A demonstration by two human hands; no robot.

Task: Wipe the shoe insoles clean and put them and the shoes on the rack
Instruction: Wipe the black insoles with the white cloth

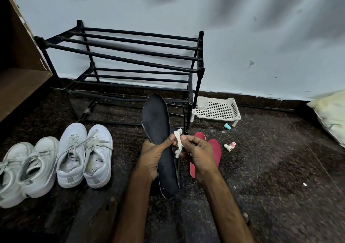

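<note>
My left hand (152, 155) grips a long black insole (156, 123) by its middle, toe end pointing up toward the rack. My right hand (199, 154) pinches a small crumpled white cloth (178, 143) against the insole's right edge; my left thumb touches the cloth too. Red insoles (214, 149) lie on the floor behind my right hand, partly hidden by it. Two pairs of white sneakers stand on the floor at the left, one pair (85, 154) nearer the middle, the other (24, 170) at the frame's edge. The black bar rack (130, 56) stands against the wall with bare shelves.
A white perforated plastic tray (217, 110) sits on the floor right of the rack. Two small plastic pieces, one teal (227, 126) and one pink-and-cream (230, 146), lie near it. A brown wooden cabinet (18, 65) is at the left, a pale cushion (330, 112) at the right.
</note>
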